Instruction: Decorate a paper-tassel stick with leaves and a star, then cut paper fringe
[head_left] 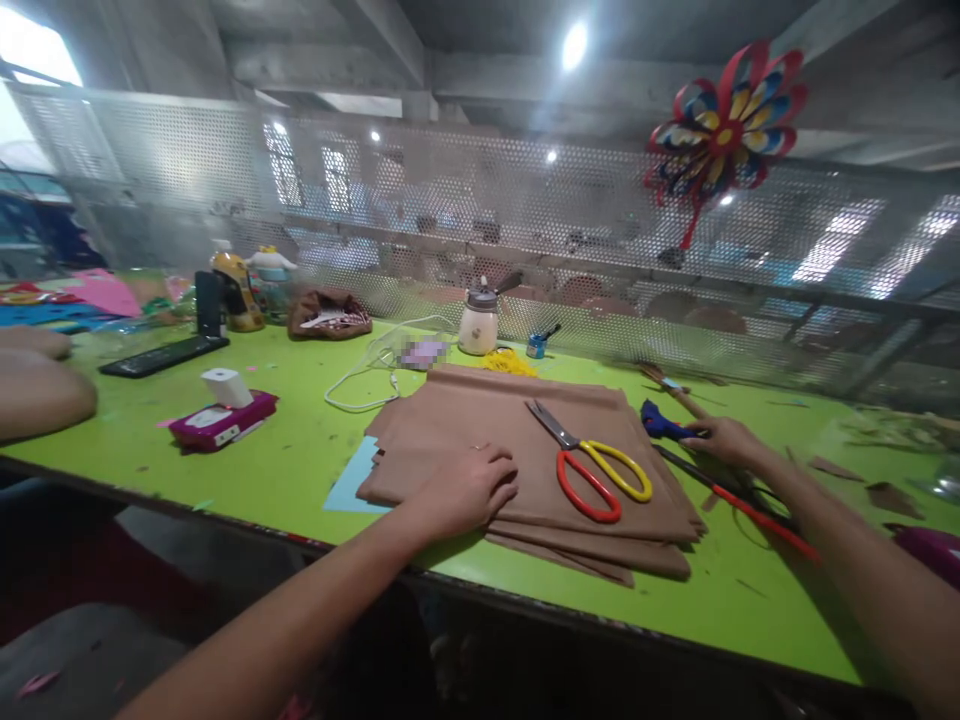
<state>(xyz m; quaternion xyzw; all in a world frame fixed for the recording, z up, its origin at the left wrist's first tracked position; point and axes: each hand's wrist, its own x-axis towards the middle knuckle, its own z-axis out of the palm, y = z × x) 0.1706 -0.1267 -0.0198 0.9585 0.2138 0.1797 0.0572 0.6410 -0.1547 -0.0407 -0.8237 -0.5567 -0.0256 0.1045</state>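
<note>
A stack of brown sheets (450, 430), cloth or paper, lies near the table's front edge. My left hand (469, 490) rests palm down on its left part, fingers slightly bent and holding nothing. On the stack's right part lie scissors (574, 445) with one red and one yellow handle loop, blades slightly apart. To the right of the stack, my right hand (724, 440) is closed on a blue tool (661, 421); its exact kind is unclear. Below that hand a long black and red tool (739, 505) lies slanted on the table. Pale blue paper (349, 485) shows beneath the stack.
Behind the stack are yellow strands (510, 362), a pale jar (478, 325), a small blue bottle (535, 345) and a white cable (337, 395). A purple pack (221, 420) lies left. Another person's arm (45, 390) rests at far left. Perforated metal screen (420, 200) borders the back.
</note>
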